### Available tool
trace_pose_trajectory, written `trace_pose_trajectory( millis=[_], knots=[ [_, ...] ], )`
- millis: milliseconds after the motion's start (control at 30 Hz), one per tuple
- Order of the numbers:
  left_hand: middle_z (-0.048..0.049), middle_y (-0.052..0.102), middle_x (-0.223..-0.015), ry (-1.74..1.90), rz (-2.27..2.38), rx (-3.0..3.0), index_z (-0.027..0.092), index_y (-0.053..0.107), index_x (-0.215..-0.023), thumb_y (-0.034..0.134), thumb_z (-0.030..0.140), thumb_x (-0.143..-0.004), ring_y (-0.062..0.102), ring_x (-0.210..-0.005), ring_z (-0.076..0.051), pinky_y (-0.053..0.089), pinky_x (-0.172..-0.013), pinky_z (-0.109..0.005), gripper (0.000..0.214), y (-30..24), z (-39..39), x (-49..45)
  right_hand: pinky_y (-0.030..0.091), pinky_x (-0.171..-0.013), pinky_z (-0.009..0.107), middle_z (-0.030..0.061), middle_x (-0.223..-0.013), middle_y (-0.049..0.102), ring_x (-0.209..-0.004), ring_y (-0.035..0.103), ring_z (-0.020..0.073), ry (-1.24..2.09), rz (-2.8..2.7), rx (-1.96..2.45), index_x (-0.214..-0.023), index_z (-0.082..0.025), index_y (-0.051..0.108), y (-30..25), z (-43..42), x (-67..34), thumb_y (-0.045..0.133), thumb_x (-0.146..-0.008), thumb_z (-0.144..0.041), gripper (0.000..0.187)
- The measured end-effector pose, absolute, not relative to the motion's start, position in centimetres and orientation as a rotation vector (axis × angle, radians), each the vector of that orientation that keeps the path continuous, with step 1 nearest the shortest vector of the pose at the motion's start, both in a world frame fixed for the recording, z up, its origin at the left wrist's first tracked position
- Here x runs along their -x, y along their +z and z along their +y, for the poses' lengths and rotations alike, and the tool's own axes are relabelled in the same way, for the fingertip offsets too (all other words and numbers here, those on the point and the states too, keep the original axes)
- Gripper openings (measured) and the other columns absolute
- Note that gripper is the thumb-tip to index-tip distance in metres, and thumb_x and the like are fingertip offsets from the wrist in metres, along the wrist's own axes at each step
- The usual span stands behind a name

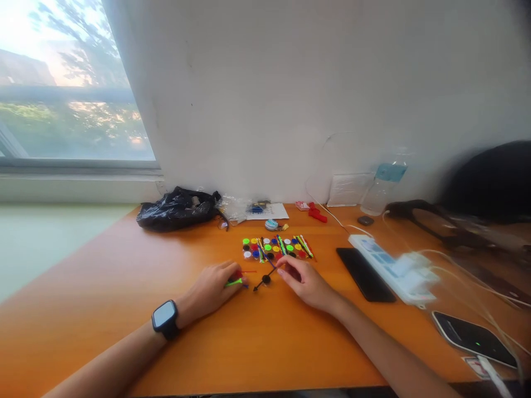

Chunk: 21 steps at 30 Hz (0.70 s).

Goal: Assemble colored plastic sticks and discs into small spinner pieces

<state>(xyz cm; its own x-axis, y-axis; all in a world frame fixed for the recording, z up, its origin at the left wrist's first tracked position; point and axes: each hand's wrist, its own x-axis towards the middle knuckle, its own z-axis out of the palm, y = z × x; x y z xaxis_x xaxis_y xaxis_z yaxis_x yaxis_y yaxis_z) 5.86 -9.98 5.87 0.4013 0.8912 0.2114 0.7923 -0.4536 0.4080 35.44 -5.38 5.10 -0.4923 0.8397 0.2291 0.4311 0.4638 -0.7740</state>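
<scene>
The orange tabletop [103, 287] holds a black plastic bag [178, 207] at the back left, a cluster of coloured discs and sticks [276, 247] in the middle, a black phone [365, 273] just beside a white power strip [394, 268] to the right, and a second phone [473, 337] near the front edge

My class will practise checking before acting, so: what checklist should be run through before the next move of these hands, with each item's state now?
1. Left hand holds the coloured sticks: ok.
2. Right hand grips the black stick with disc: cannot tell.
3. Pile of coloured discs and sticks lies just beyond both hands: ok.
4. Black phone lies apart from right hand: ok.
5. Desk bare beneath the wrists: ok.
</scene>
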Motion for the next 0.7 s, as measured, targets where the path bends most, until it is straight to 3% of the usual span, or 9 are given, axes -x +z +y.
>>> trace_pose_trajectory(
  millis=[300,400,533,600,700],
  knots=[
    [-0.0066,0.068,-0.100,0.754,1.598,-2.251,0.023,0.063,-0.100,0.047,0.048,-0.107,0.063,-0.089,-0.022,0.049,-0.080,-0.032,0.030,5.4,-10.0,-8.7,0.047,-0.070,0.032,0.0068,-0.101,0.069,-0.076,0.057,0.0193,0.785,-2.172,0.994,-0.122,-0.025,0.071,4.9,-5.2,-35.9,0.064,-0.099,-0.041,0.029],
    [-0.0089,0.068,-0.109,0.795,1.593,-2.304,0.023,0.062,-0.117,0.047,0.058,-0.105,0.062,-0.097,-0.026,0.049,-0.086,-0.037,0.039,5.6,-10.5,-10.0,0.049,-0.071,0.033,0.0070,-0.101,0.072,-0.078,0.060,0.0199,0.784,-2.189,0.993,-0.120,-0.023,0.071,5.1,-4.8,-36.0,0.064,-0.099,-0.039,0.027],
    [-0.0143,0.057,-0.145,0.704,1.634,-2.428,0.029,0.046,-0.151,0.058,0.071,-0.095,0.057,-0.115,-0.035,0.047,-0.093,-0.046,0.072,5.3,-11.3,-11.8,0.056,-0.078,0.036,0.0094,-0.109,0.076,-0.091,0.069,0.0248,0.699,-2.145,1.089,-0.115,-0.023,0.072,6.9,-5.1,-37.7,0.059,-0.102,-0.040,0.026],
    [-0.0124,0.053,-0.152,0.657,1.665,-2.476,0.035,0.039,-0.158,0.060,0.065,-0.096,0.055,-0.120,-0.037,0.045,-0.094,-0.048,0.072,5.0,-11.5,-12.4,0.059,-0.087,0.040,0.0094,-0.113,0.077,-0.099,0.072,0.0271,0.568,-2.173,1.124,-0.116,-0.024,0.073,8.2,-6.9,-39.5,0.057,-0.104,-0.040,0.025],
    [-0.0081,0.057,-0.147,0.641,1.706,-2.525,0.042,0.043,-0.156,0.055,0.046,-0.102,0.055,-0.119,-0.034,0.044,-0.094,-0.048,0.055,4.4,-11.4,-13.0,0.055,-0.108,0.044,0.0075,-0.134,0.073,-0.123,0.069,0.0289,0.185,-2.257,1.086,-0.135,-0.027,0.066,8.6,-12.4,-42.7,0.055,-0.105,-0.034,0.033]
  ],
)
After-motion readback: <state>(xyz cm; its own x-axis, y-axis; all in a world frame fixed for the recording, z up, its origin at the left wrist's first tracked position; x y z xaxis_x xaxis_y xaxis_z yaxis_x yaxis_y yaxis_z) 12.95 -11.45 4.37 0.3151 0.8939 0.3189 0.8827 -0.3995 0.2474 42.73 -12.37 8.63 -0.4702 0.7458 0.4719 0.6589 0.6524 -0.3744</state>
